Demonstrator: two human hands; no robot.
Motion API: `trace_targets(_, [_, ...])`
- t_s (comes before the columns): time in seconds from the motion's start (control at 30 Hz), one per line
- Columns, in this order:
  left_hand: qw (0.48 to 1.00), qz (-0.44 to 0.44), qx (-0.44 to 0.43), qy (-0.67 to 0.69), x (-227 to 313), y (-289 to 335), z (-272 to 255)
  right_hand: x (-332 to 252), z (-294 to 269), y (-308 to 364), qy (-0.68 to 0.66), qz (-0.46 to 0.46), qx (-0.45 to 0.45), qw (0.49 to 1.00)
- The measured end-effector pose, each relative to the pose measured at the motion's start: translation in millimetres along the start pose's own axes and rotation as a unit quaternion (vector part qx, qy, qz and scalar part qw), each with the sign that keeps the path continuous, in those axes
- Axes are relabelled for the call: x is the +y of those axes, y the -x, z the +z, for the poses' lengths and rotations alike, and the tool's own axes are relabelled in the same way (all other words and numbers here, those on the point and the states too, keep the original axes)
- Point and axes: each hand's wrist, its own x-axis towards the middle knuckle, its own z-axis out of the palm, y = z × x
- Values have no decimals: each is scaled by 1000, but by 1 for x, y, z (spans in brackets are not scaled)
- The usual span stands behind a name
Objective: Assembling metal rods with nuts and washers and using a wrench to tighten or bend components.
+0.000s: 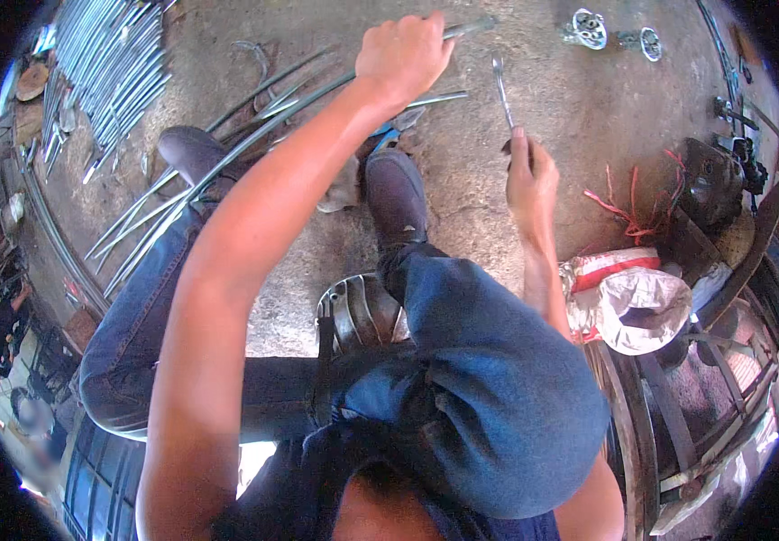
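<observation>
My left hand (403,59) is stretched out over the floor at the far middle, its fingers wrapped round a long thin metal rod (313,97). The rod runs back toward the left, past my left shoe, and its other end pokes out beyond the hand. In my right hand (532,180), to the right of the left one, is a slim metal spanner (503,95). Its handle end sits in the fingers and its bright head points away from me. More loose metal rods (132,225) lie around my left shoe (189,151).
A pile of cut rods (110,77) covers the floor at far left. Two metal parts (588,29) lie at far right. Red strands (633,207) and an open white sack (646,311) are right of my arm. My right shoe (396,194) rests between my hands and body.
</observation>
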Motion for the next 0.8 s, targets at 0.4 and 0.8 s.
trace_targets(0.4, [992, 11, -119, 25, 29, 27, 14, -38, -50, -2, 114, -65, 64, 989])
trace_targets(0.8, [996, 3, -84, 30, 37, 31, -7, -28, -58, 12, 80, -3, -2, 997])
